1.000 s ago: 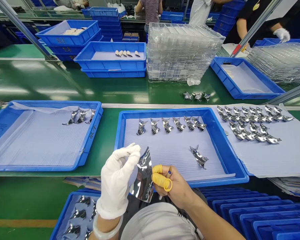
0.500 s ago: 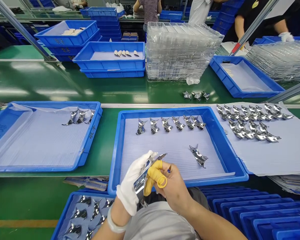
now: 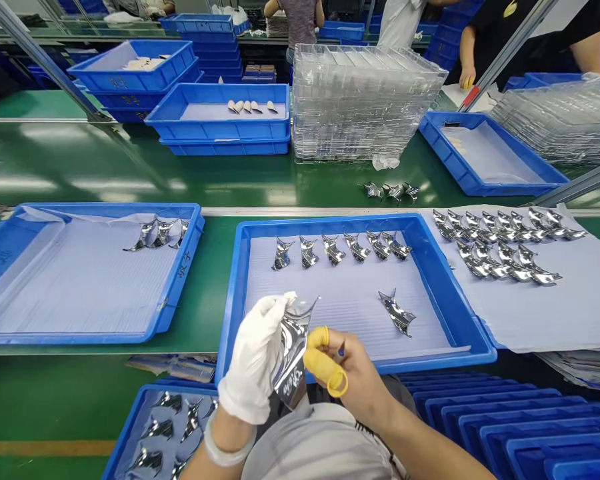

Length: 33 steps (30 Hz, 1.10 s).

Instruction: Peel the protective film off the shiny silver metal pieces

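My left hand [image 3: 255, 360], in a white glove, is closed around a shiny curved chrome part [image 3: 293, 350] with pointed corners, held tilted over the near edge of the middle blue tray [image 3: 360, 367]. My right hand [image 3: 347, 373] wears yellow finger covers on some fingers. Its curled fingers hold a slim pen-like thing with a blue end [image 3: 340, 352], mostly hidden, close to the part's right edge; whether they touch it I cannot tell. Inside the tray, a single chrome part [image 3: 397, 312] lies at right, and a row of several chrome parts [image 3: 334, 250] runs along the back.
Several chrome parts rest on a white sheet [image 3: 580, 300] at right. A left blue tray [image 3: 167, 313] holds three; a lower tray [image 3: 130, 413] holds several. Behind stand stacked clear plastic trays [image 3: 360, 107] and blue bins [image 3: 220, 130]. Co-workers are across the bench.
My left hand has shifted slightly left and turned the chrome part, so its broad face shows. My right hand's fingers have moved a little right, off the part's middle.
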Motion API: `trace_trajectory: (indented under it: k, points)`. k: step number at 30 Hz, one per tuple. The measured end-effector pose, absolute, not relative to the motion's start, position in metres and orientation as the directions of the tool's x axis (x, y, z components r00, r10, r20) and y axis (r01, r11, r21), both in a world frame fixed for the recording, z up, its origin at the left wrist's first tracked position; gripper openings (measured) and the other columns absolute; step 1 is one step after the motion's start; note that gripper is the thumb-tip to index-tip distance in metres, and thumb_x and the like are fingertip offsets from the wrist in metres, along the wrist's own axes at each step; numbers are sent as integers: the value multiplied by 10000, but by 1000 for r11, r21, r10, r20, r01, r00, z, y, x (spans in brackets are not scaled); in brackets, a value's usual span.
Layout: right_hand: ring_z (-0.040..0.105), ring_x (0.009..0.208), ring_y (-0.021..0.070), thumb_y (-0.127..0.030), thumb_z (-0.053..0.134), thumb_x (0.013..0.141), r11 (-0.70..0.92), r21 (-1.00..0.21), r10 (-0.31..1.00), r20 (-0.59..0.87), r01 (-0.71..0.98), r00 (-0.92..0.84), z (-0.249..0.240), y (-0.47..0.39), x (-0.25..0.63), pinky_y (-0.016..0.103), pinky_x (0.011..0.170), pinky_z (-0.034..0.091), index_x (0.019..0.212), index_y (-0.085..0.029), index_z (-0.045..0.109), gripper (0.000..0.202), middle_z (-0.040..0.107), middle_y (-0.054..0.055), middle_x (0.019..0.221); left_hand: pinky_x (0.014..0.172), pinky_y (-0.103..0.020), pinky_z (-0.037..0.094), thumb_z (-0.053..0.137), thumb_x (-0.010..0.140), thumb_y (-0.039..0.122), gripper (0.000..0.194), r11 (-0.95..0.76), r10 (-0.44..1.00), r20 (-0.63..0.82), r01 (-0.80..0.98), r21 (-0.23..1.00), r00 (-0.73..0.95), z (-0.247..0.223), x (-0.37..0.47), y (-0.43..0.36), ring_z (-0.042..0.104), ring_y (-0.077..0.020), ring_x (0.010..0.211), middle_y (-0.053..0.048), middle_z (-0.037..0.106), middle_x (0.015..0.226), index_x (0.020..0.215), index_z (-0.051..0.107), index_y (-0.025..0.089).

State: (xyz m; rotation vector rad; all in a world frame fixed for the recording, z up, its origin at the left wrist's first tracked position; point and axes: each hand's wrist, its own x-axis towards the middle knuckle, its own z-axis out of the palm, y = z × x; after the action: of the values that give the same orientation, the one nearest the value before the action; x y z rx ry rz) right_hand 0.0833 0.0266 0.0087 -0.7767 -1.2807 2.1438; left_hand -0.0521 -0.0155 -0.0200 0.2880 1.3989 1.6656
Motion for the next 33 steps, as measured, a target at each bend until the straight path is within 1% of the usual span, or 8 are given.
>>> trace_trajectory:
  k: [4, 8, 11, 17, 22, 26, 29, 33]
  points:
    - [261, 526, 85, -279, 633, 942, -163, -977, 677, -9, -138, -736, 1, 26, 92, 243, 491, 226, 636, -219, 401, 389, 330, -79, 571, 903, -285, 581, 861, 776, 431, 283, -52, 783, -173, -340, 939, -597, -10, -64, -21, 754, -196, 968, -38, 804, 955, 906, 777, 194]
    - [300, 546, 94, -210, 586, 967, 15, -989, 683, 117, -146, -721, -6, 24, 94, 242, 508, 255, 653, -221, 394, 368, 364, -68, 590, 1002, -267, 548, 794, 865, 337, 98, -162, 810, 49, -142, 977, -585, -7, -68, -30, 727, -171, 1078, 13, 810, 960, 909, 787, 250]
    - [325, 547, 95, -239, 567, 998, 47, -987, 679, 144, -154, -719, -10, 24, 95, 234, 508, 282, 662, -224, 393, 378, 387, -65, 594, 1069, -275, 516, 747, 909, 277, 41, -246, 808, 187, -31, 969, -559, -4, -68, -33, 724, -126, 991, 57, 802, 955, 934, 779, 282]
    - [369, 556, 107, -383, 541, 1047, 133, -979, 675, 203, -154, -709, -17, 26, 96, 240, 515, 332, 651, -223, 416, 445, 420, -48, 613, 1145, -352, 470, 697, 936, 188, 161, -376, 802, 396, 136, 917, -447, 0, -67, -39, 689, -123, 949, 68, 778, 946, 1040, 757, 295]
    - [444, 536, 112, -350, 530, 1068, 403, -906, 657, 387, -133, -647, -21, 26, 98, 229, 502, 386, 670, -217, 505, 420, 502, -34, 604, 1225, -435, 398, 658, 950, 127, 251, -376, 800, 436, 223, 900, -413, -1, -68, -43, 692, -122, 959, 67, 778, 978, 1105, 742, 305]
    - [614, 582, 146, -163, 516, 1047, 686, -726, 574, 572, -36, -586, -24, 25, 102, 243, 527, 471, 936, -195, 682, 202, 685, 28, 709, 1208, -394, 425, 657, 954, 127, 271, -283, 811, 363, 234, 930, -459, -9, -68, -44, 697, -138, 1118, 68, 795, 1072, 1123, 739, 323]
    - [701, 666, 170, -102, 506, 1031, 734, -679, 544, 587, 2, -599, -26, 23, 104, 251, 561, 529, 1126, -198, 699, 235, 754, 67, 826, 1141, -333, 487, 689, 942, 158, 279, -204, 838, 271, 188, 961, -474, -16, -67, -46, 624, -172, 1308, 52, 787, 1181, 1154, 740, 333]
    - [729, 791, 182, -170, 455, 1073, 680, -733, 570, 545, -18, -614, -30, 21, 108, 261, 650, 584, 1272, -181, 662, 288, 754, 126, 994, 1097, -311, 512, 671, 958, 187, 214, -189, 848, 223, 119, 975, -481, -22, -67, -50, 612, -193, 1329, 36, 795, 1144, 1102, 761, 317]
